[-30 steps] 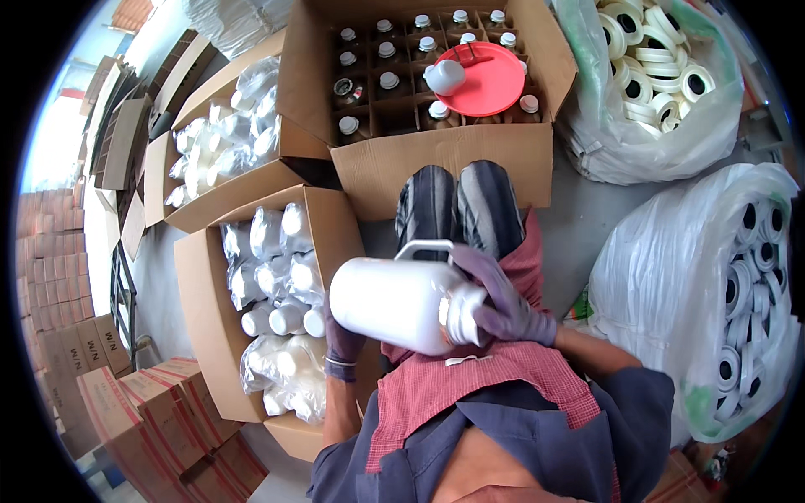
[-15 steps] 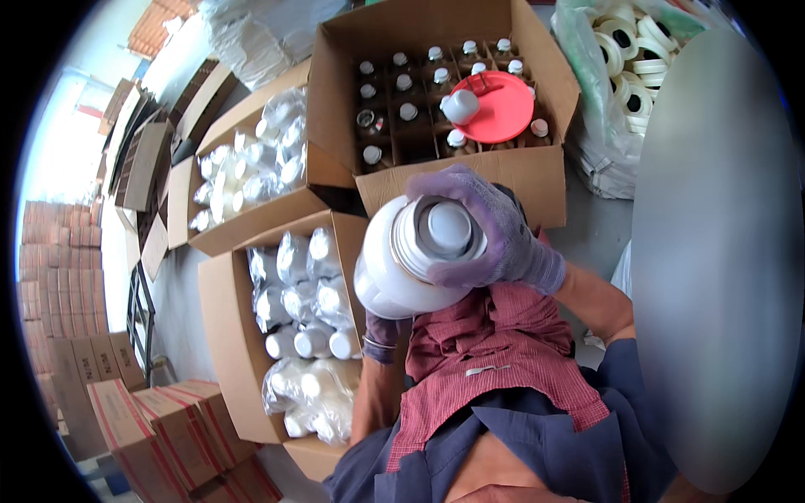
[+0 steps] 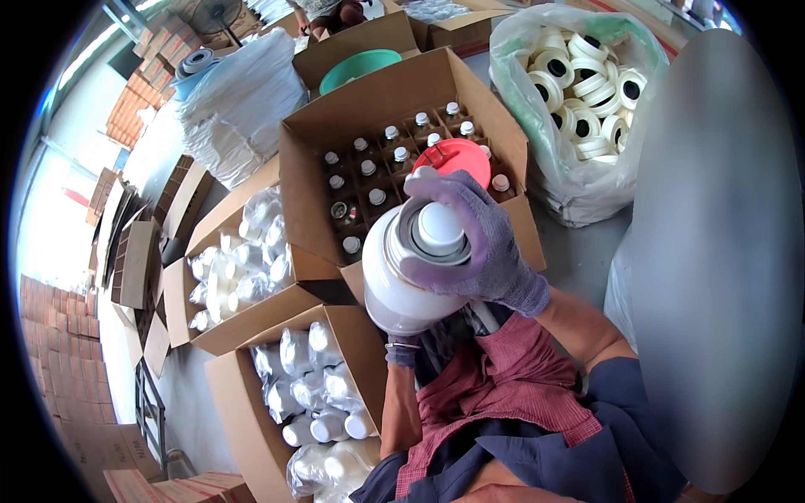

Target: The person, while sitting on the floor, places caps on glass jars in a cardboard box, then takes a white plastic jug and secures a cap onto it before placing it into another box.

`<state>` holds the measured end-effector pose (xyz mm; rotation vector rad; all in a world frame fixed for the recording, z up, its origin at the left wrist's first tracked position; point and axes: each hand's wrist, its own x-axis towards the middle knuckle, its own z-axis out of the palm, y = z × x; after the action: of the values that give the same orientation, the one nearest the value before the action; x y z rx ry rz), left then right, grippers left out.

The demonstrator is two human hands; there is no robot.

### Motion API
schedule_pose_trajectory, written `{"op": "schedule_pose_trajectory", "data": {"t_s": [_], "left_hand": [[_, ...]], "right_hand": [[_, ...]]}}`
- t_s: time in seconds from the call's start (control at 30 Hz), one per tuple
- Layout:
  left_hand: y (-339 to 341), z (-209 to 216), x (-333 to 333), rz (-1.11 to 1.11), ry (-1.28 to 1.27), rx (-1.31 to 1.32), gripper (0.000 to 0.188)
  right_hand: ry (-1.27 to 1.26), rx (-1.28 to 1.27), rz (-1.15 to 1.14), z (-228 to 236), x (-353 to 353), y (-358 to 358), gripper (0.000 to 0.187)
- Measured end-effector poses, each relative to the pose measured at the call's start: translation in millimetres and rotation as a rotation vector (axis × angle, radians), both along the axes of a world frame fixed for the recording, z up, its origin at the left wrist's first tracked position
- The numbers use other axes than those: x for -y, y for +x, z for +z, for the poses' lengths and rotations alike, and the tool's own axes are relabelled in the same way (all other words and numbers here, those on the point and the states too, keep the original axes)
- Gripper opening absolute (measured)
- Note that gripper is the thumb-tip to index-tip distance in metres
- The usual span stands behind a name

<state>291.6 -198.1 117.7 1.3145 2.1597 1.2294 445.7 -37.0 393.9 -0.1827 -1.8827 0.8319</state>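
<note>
The gloved fingers of the right hand (image 3: pixel 486 251) are curled around the threaded neck of a white flask (image 3: pixel 407 293), thumb on the near side and fingers over the far side. The neck faces up toward the camera, and a pale domed stopper (image 3: pixel 441 226) sits within it. The left hand (image 3: pixel 402 348), also gloved, is below the flask body; the body conceals its fingers, and their state cannot be determined.

The flask is held tilted in front of the red checked apron (image 3: pixel 511 373), between the lap and a divided carton (image 3: pixel 310 189). In this view, it obscures the near edge of that carton. The compartments contain white-capped bottles (image 3: pixel 377 196). A red plate (image 3: pixel 470 159) lies over the bottles on the right side, partly covered by the right hand.

To the left are a middle carton (image 3: pixel 175 293) and a lower carton (image 3: pixel 231 411), both holding white parts in clear plastic. To the upper right, an open plastic bag (image 3: pixel 574 197) contains white rings (image 3: pixel 587 88). Beyond the divided carton are a green basin (image 3: pixel 360 67), a wrapped white bundle (image 3: pixel 239 117) and another person (image 3: pixel 335 15). A blurred grey oval (image 3: pixel 717 251) blocks the right side of the view.
</note>
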Motion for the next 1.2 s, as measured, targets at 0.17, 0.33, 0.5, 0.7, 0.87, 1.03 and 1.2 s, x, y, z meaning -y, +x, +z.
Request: {"op": "schedule_pose_trajectory", "data": {"t_s": [0.17,0.33,0.5,0.7,0.87,1.03,1.2], "left_hand": [[13,0,11,-0.014,-0.047,-0.004,0.033],[1,3,18,-0.013,-0.075,-0.02,0.027],[-28,25,21,-0.024,-0.203,-0.142,0.021],[-132,157,51,-0.075,-0.625,-0.543,0.015],[-29,175,-51,-0.722,-0.591,-0.961,0.013],[54,156,-59,-0.898,-0.43,-1.028,0.02],[34,164,-44,-0.723,-0.575,-0.722,0.034]], "right_hand": [[0.018,0.042,0.182,-9,-5,-5,0.062],[0.049,0.02,0.475,-4,-1,-18,0.063],[-0.193,-0.033,0.546,-29,-20,6,0.076],[-0.334,0.279,0.26,-142,44,89,0.093],[-0.476,0.842,0.37,-144,65,156,0.037],[0.111,0.377,-0.589,-75,-64,290,0.022],[0.052,0.968,-1.503,-33,-163,512,0.055]]}}
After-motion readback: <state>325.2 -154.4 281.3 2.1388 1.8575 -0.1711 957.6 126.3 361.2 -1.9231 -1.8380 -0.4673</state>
